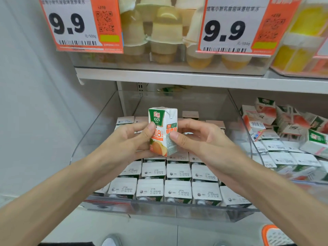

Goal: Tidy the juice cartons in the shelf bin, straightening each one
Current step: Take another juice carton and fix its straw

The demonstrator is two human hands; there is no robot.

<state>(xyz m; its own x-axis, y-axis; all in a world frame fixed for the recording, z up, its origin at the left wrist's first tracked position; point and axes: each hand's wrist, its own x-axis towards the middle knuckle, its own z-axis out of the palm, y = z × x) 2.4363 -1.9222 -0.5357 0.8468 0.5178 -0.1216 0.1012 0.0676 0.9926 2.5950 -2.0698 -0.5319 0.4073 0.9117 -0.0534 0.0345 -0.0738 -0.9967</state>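
- Juice carton (162, 131): held upright above the middle of the clear shelf bin (177, 209), clear of the packed rows of cartons (177, 181) standing in the bin below it.
- Handling, as a judgement: a small, light paperboard box with stiff corners and faces that would dent under a hard squeeze; best gripped on two opposite broad faces, near mid-height.
- Left hand (131, 139): reaches in from the bin's front edge, thumb pressed on the printed front face, fingers closed around the carton's left side.
- Right hand (197, 137): thumb and forefinger pinch the carton's right edge; the other fingers curl loosely behind it.
- Neighbouring bin (284, 139), right of the shelf bin: cartons lie tumbled.
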